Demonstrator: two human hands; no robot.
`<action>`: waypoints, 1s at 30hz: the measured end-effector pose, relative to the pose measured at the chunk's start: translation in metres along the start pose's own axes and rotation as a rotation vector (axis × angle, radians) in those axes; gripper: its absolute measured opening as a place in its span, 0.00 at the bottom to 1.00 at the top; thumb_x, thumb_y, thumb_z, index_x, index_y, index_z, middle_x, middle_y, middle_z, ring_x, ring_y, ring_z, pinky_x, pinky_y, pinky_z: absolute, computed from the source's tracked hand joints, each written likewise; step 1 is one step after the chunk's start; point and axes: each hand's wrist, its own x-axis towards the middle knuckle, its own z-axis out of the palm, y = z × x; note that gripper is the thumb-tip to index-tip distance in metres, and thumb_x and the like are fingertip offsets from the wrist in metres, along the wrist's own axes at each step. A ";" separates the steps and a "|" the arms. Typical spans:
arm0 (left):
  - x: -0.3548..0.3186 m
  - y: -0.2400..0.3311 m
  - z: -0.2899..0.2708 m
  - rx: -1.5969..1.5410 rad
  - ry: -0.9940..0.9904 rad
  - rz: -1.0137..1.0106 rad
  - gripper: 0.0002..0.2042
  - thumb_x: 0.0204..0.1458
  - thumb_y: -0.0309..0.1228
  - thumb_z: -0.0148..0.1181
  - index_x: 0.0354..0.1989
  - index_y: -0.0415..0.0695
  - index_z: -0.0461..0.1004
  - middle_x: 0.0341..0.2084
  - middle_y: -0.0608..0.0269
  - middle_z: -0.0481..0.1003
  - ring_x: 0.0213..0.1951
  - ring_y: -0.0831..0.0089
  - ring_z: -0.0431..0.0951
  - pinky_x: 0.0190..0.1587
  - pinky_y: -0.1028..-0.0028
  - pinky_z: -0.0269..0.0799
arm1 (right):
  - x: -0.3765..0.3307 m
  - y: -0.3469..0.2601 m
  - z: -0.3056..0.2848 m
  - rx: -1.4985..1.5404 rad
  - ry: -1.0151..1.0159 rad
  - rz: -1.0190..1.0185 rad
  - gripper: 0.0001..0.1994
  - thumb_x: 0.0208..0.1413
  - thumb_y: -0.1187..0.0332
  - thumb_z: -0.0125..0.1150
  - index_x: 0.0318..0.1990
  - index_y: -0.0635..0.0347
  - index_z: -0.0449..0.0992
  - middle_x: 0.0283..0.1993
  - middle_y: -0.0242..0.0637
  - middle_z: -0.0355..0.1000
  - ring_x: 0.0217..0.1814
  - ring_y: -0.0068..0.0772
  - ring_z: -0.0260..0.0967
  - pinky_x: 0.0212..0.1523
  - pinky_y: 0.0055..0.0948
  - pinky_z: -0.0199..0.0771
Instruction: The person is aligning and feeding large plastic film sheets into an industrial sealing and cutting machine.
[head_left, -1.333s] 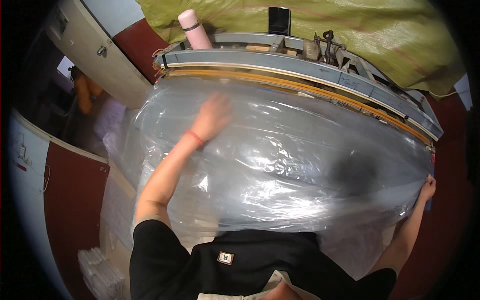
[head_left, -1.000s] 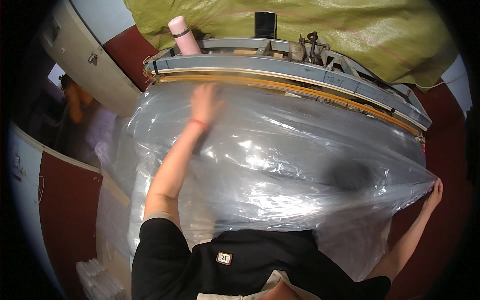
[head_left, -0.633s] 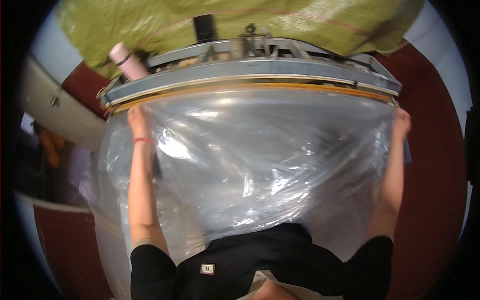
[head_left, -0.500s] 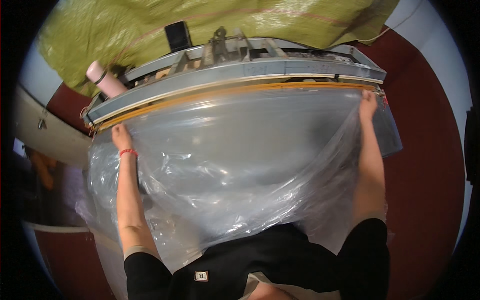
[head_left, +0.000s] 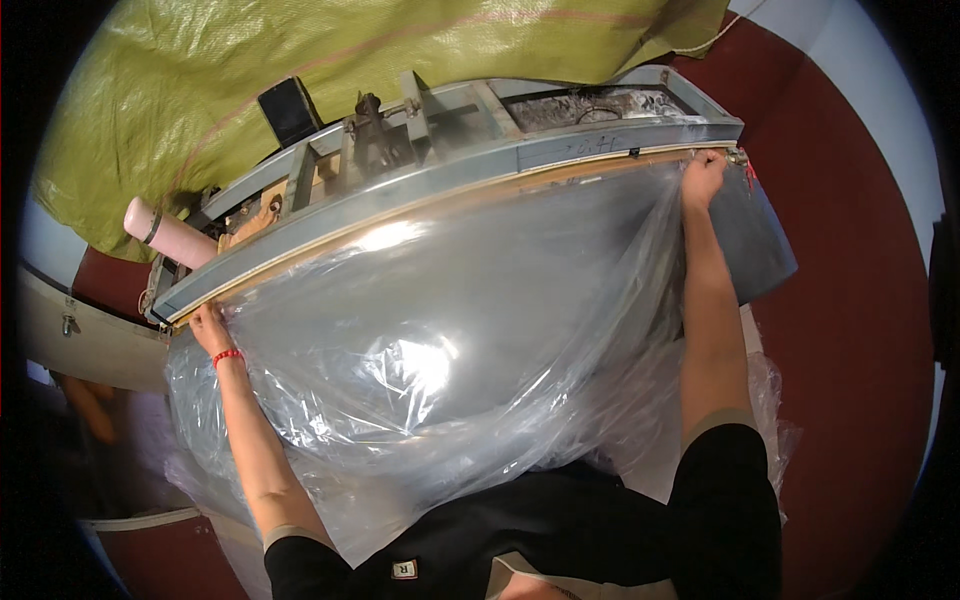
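Note:
A wide clear plastic film hangs in folds between my arms, its far edge along a long grey metal frame. My left hand, with a red bead bracelet at the wrist, pinches the film by the frame's left end. At the frame's right end my right hand grips the film's other corner. Both hands have closed fingers and sit right beside the pale strip that edges the frame. The film's lower part gathers in shiny creases against my black shirt.
On the frame's left end leans a pink bottle. A black phone-like slab stands behind the frame, before a yellow-green woven sheet. A pale cabinet panel is at left. Dark red floor lies at right.
The view has turned, so the frame slants more. Both hands now sit closer against the frame, still gripping the film. Less of the orange strip along the frame shows.

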 end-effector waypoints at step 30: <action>-0.106 0.069 -0.134 1.201 -0.429 0.581 0.16 0.41 0.32 0.57 0.39 0.38 0.68 0.41 0.49 0.67 0.47 0.56 0.64 0.48 0.65 0.59 | -0.135 -0.138 -0.077 0.399 -1.652 -0.223 0.04 0.42 0.71 0.53 0.25 0.61 0.68 0.25 0.27 0.65 0.30 0.16 0.59 0.32 0.18 0.60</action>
